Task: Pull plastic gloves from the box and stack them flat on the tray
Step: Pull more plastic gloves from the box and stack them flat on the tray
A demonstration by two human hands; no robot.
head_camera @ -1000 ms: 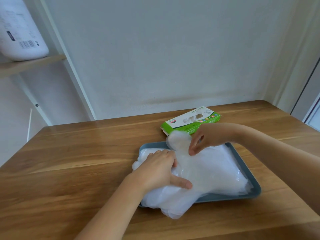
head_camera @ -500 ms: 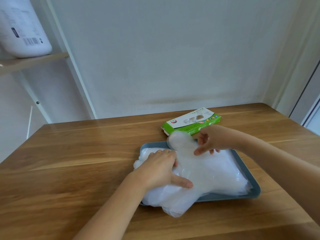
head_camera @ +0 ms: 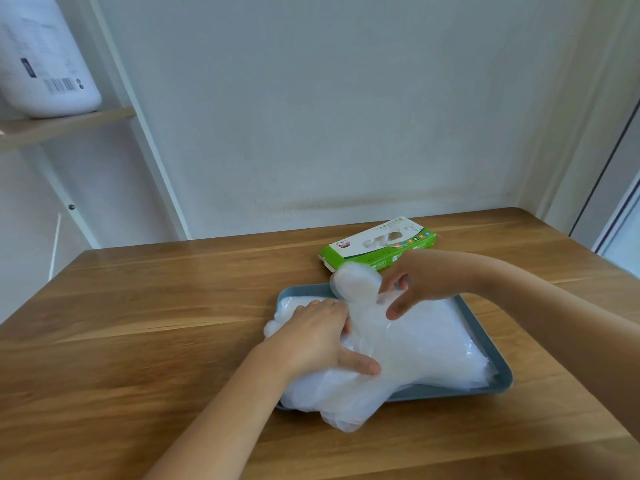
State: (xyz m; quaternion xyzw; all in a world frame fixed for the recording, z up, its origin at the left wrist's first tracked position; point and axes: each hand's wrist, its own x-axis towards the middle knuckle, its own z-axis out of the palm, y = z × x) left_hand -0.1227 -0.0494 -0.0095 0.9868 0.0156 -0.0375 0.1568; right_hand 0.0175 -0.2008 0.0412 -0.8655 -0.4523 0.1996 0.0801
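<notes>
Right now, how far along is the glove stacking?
Done: a thick pile of gloves lies on the tray. In hand: the left hand presses the pile flat while the right hand touches the top glove at its far end. Left: the box shows more gloves in its opening, and the pile's near end overhangs the tray rim.
</notes>
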